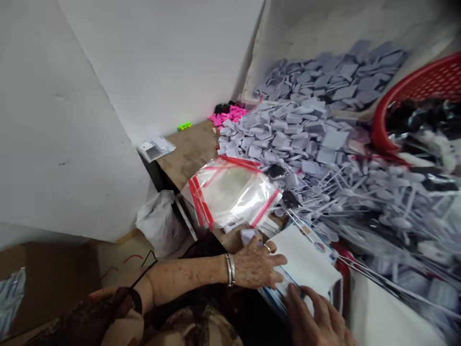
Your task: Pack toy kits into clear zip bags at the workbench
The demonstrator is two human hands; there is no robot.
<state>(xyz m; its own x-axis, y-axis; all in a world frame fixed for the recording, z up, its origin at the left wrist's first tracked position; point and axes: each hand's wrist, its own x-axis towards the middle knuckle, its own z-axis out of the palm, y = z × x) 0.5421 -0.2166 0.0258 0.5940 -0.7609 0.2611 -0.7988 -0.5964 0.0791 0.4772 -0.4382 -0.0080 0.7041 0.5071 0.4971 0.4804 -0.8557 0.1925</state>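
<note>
A stack of white cards (302, 250) with blue printed edges lies at the lower middle, in front of me. My left hand (257, 264) rests on its left side, fingers spread over the top sheet. At the near edge of the stack, my right hand (317, 317) touches the cards with its fingers bent and apart; its lower part runs out of the frame. Just beyond my left hand sits a small pale plastic tray (250, 236). Clear plastic bags (234, 192) with red strips lie in a loose pile past it.
A big heap of pale grey plastic pieces (288, 129) and long-handled spoon-like pieces (331, 192) covers the right side. A red basket (382, 120) with dark bagged items stands there. Pink pieces (228, 115) lie by the wall, and a white plastic bag (160, 223) hangs low at left.
</note>
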